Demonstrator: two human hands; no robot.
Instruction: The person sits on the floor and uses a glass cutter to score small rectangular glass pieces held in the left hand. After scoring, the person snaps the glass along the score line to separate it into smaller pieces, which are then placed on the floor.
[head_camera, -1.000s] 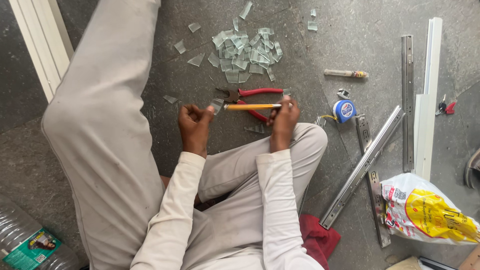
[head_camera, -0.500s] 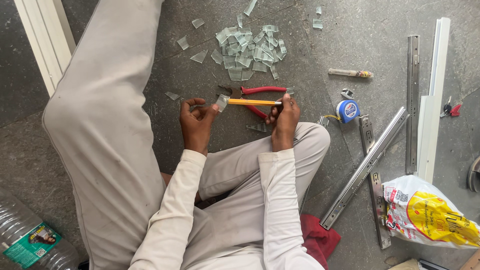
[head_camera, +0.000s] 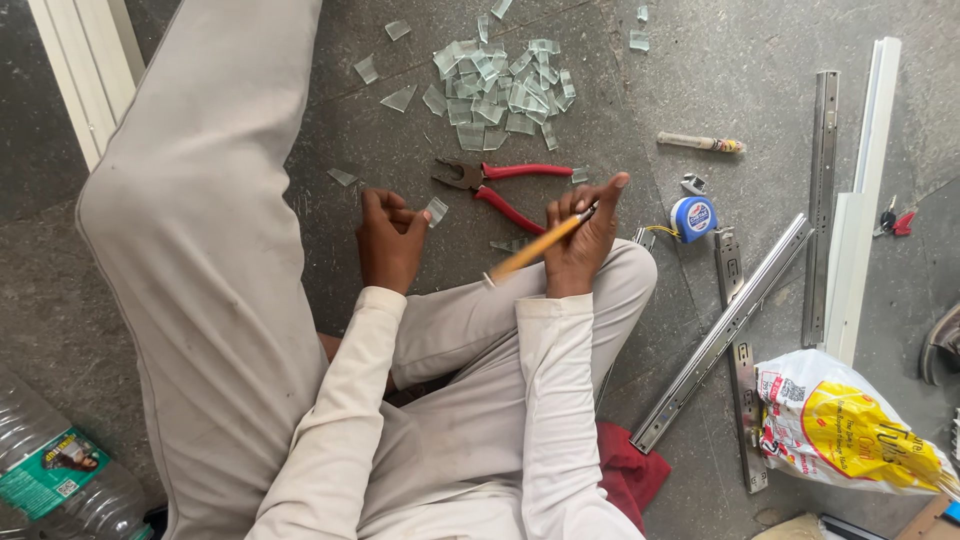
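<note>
My left hand (head_camera: 390, 240) pinches a small piece of clear glass (head_camera: 436, 210) between thumb and fingers. My right hand (head_camera: 583, 235) grips a thin tool with a yellow-orange handle (head_camera: 530, 250), its handle slanting down and left toward my lap. Red-handled pliers (head_camera: 500, 185) lie on the grey floor just beyond both hands. Farther out sits a heap of several small glass pieces (head_camera: 500, 90).
A blue tape measure (head_camera: 692, 218), metal drawer slides (head_camera: 725, 330), a steel strip (head_camera: 820, 200) and a white profile (head_camera: 865, 190) lie to the right. A yellow and white bag (head_camera: 850, 425) is at lower right, a plastic bottle (head_camera: 55, 465) at lower left.
The yellow-handled tool was held level against the glass piece between both hands. Now my right hand has drawn it back and tilted it, and the hands have moved apart.
</note>
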